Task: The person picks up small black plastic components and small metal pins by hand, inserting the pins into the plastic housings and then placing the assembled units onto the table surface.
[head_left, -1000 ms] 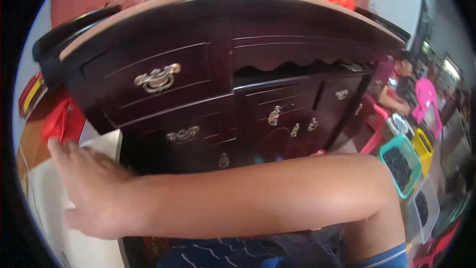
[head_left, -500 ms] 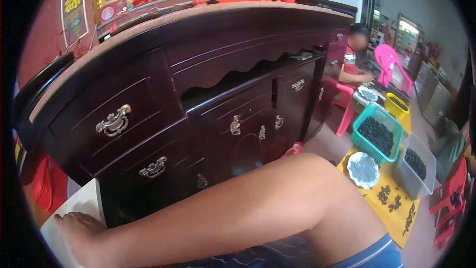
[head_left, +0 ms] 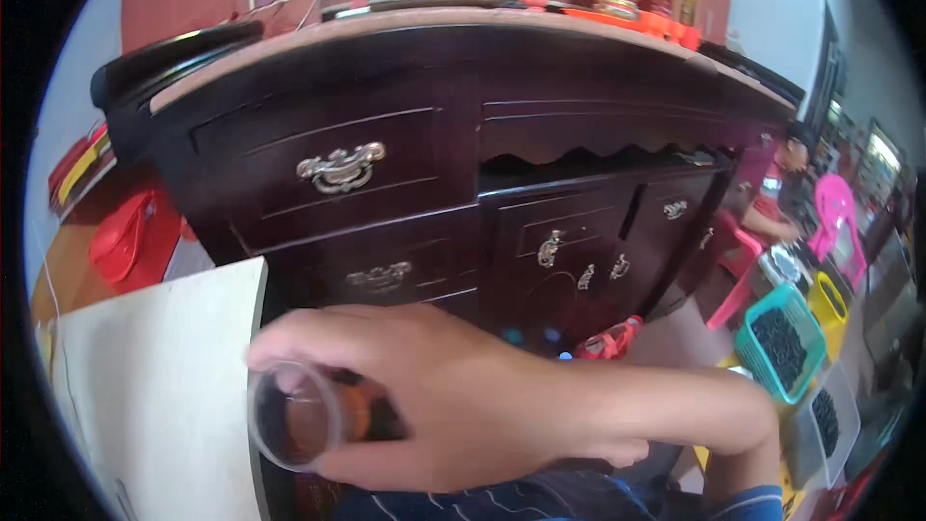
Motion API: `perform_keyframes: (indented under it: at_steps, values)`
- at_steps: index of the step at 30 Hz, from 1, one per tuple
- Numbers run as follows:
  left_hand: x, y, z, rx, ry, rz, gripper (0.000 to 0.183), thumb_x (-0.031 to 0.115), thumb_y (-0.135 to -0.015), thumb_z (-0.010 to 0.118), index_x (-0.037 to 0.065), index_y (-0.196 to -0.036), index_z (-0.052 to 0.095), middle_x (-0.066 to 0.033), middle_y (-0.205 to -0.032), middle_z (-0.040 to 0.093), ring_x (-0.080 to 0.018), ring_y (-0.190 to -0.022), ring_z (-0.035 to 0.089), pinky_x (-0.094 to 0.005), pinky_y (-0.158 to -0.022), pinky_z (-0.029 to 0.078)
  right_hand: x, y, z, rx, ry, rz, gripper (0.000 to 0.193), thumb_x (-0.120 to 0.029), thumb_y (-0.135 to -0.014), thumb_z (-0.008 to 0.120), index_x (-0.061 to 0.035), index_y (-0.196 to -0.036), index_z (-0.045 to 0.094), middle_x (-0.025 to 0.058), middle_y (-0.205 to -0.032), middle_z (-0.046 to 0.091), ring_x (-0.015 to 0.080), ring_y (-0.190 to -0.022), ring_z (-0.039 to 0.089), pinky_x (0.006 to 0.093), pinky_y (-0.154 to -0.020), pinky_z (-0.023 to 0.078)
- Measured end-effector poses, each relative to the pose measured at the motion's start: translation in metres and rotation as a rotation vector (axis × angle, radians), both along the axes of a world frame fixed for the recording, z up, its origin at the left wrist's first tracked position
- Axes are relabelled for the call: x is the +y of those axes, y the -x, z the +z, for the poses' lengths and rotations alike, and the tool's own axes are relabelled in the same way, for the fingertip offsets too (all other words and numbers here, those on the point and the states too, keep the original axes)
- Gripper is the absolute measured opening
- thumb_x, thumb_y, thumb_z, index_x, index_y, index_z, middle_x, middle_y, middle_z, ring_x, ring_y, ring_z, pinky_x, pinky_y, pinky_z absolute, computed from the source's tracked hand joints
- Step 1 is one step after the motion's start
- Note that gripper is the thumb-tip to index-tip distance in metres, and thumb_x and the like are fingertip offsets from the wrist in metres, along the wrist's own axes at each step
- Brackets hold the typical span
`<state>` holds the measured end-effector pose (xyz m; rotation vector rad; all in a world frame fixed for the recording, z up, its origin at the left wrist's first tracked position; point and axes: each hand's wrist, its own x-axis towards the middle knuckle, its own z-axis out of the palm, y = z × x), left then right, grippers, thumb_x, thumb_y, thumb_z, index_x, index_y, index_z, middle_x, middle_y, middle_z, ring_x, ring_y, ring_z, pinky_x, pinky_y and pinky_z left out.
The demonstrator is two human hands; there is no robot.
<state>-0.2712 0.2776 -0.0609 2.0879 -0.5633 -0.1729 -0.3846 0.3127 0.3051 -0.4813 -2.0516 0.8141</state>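
My right arm reaches in from the lower right, and my right hand is closed round a clear round cup. The cup is tipped so its round rim shows, and brown and orange tones show through it. My fingers pass over its upper side and another digit lies along its lower side. The hand is blurred. Just left of the cup is the edge of a white tabletop. Below my right forearm a small skin-coloured shape shows, perhaps part of my left hand; its fingers cannot be made out.
A dark wooden cabinet with metal handles stands ahead. At the left is a red bag. To the right are a teal basket of dark pieces, a clear bin, a yellow bucket, a pink chair and a seated person.
My right hand has come back from the white tabletop at the far left, now with the cup in it. The view has turned left, so the cabinet and baskets sit farther right.
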Motion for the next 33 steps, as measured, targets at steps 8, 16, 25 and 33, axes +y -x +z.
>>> perform_keyframes:
  at_steps: [8, 16, 25, 33]
  values:
    - [0.014, 0.006, 0.002, -0.022, 0.018, 0.107, 0.014, 0.014, -0.083, 0.069, 0.001, -0.09, 0.071, -0.0177, -0.088, 0.071, -0.0366, -0.082, 0.07, -0.0453, -0.07, 0.054, -0.046, -0.037, 0.012, 0.115, -0.028, 0.087, 0.051, 0.001, -0.073, 0.081, -0.0056, -0.122, 0.069, 0.0118, -0.118, 0.069, 0.0271, -0.102, 0.07, 0.0337, -0.076, 0.058]
    - [0.012, 0.003, 0.003, -0.041, 0.044, 0.152, 0.014, 0.013, -0.083, 0.07, 0.001, -0.09, 0.071, -0.0174, -0.088, 0.071, -0.0366, -0.082, 0.07, -0.0448, -0.07, 0.055, -0.06, -0.042, 0.004, 0.296, -0.004, 0.004, 0.044, 0.0, -0.072, 0.082, -0.0038, -0.115, 0.074, 0.0129, -0.11, 0.07, 0.0249, -0.096, 0.071, 0.0319, -0.075, 0.058]
    - [0.024, 0.005, 0.004, -0.044, 0.061, 0.189, 0.013, 0.013, -0.084, 0.07, 0.002, -0.09, 0.072, -0.0171, -0.089, 0.071, -0.0365, -0.082, 0.069, -0.0443, -0.071, 0.055, -0.083, 0.009, 0.003, 0.619, -0.106, -0.346, 0.021, -0.007, -0.076, 0.084, -0.0017, -0.094, 0.074, 0.0157, -0.103, 0.07, 0.0283, -0.094, 0.072, 0.0356, -0.075, 0.062]
    - [0.032, 0.005, 0.008, -0.043, 0.103, 0.228, 0.013, 0.013, -0.084, 0.07, 0.002, -0.09, 0.072, -0.0169, -0.089, 0.071, -0.0365, -0.082, 0.069, -0.0438, -0.071, 0.055, -0.077, -0.003, 0.012, 0.651, -0.375, -0.206, 0.023, -0.011, -0.075, 0.085, -0.0028, -0.093, 0.073, 0.017, -0.101, 0.071, 0.03, -0.094, 0.072, 0.0382, -0.076, 0.063]
